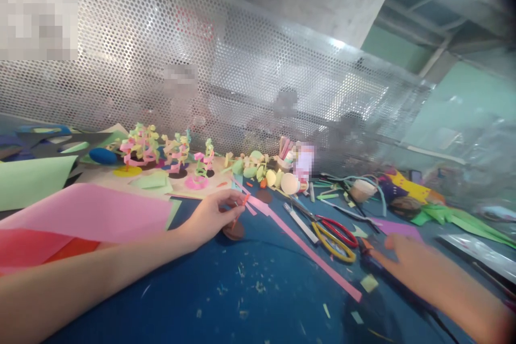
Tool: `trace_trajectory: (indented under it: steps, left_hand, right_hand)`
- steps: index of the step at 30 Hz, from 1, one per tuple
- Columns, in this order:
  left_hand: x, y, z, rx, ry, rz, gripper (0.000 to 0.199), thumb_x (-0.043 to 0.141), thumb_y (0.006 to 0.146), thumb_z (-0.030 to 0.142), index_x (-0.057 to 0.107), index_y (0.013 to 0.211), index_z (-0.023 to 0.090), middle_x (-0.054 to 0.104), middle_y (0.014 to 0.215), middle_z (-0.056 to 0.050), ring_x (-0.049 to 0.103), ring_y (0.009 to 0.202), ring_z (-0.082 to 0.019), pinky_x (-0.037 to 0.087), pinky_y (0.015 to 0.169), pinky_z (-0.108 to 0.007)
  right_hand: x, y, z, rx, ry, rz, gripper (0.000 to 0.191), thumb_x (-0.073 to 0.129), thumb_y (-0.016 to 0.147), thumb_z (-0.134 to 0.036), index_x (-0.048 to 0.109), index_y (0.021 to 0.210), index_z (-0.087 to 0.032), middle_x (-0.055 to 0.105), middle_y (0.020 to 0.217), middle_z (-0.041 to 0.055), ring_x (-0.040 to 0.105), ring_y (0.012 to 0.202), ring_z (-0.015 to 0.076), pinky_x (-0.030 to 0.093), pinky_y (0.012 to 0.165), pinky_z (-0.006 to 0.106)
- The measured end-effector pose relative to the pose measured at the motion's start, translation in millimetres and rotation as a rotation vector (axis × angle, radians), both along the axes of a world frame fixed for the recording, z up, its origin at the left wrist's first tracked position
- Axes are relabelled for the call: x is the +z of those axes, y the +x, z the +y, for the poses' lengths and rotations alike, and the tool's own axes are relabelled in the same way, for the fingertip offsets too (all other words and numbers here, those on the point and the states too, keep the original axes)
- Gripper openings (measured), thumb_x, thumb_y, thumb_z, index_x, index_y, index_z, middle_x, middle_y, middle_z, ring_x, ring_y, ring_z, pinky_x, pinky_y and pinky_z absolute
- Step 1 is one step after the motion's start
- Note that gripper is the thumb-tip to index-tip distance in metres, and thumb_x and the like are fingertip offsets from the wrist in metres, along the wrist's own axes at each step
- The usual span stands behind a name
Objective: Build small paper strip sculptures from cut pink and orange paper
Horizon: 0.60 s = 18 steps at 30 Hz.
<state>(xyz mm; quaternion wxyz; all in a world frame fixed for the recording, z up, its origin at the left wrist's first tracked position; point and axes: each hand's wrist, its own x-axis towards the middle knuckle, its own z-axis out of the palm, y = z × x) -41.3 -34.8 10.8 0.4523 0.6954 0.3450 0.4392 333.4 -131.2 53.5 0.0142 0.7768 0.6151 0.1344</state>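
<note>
Pinched between the fingers of my left hand (217, 215) is a small orange stem with pink paper pieces, above a round brown disc (234, 230) on the blue table. A long pink strip (314, 258) runs from near those fingertips toward the lower right. My right hand (397, 258), blurred by motion, is over a dark tool with a cord, possibly a glue gun (387, 274); its grip is not clear. Scissors with red and yellow handles (334, 237) and a white-and-grey cutter (301, 223) lie between the hands.
Pink paper (88, 209) and green paper (32, 180) cover the left side. Paper plants (141, 145) stand at the back before a perforated metal screen (242, 64). A paper cup (362, 191) and green material (455, 217) are at the right. Scraps dot the blue table (181, 295).
</note>
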Motion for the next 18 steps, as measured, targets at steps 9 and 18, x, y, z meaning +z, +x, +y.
trace_trajectory:
  steps: [9,18]
  left_hand:
    - [0.3,-0.7,1.3,0.037,0.009,0.018,0.022,0.057,0.075,0.033,0.058,0.091,0.018,0.06,0.076,0.0,0.056,0.061,-0.011,0.049,0.059,-0.025]
    - [-0.6,-1.3,3.4,0.033,0.024,0.004,0.024,0.059,0.074,0.032,0.059,0.094,0.017,0.061,0.08,-0.002,0.059,0.072,-0.013,0.048,0.064,-0.025]
  right_hand:
    - [-58.2,64.2,-5.0,0.064,-0.11,0.121,0.018,0.049,0.067,-0.027,0.058,0.08,-0.017,0.066,0.084,0.0162,0.064,0.078,0.0299,0.047,0.073,0.04]
    - [-12.9,8.5,-12.2,-0.1,0.302,-0.109,0.029,0.036,0.079,-0.036,0.052,0.08,-0.013,0.06,0.077,0.0224,0.061,0.061,0.0321,0.045,0.049,0.039]
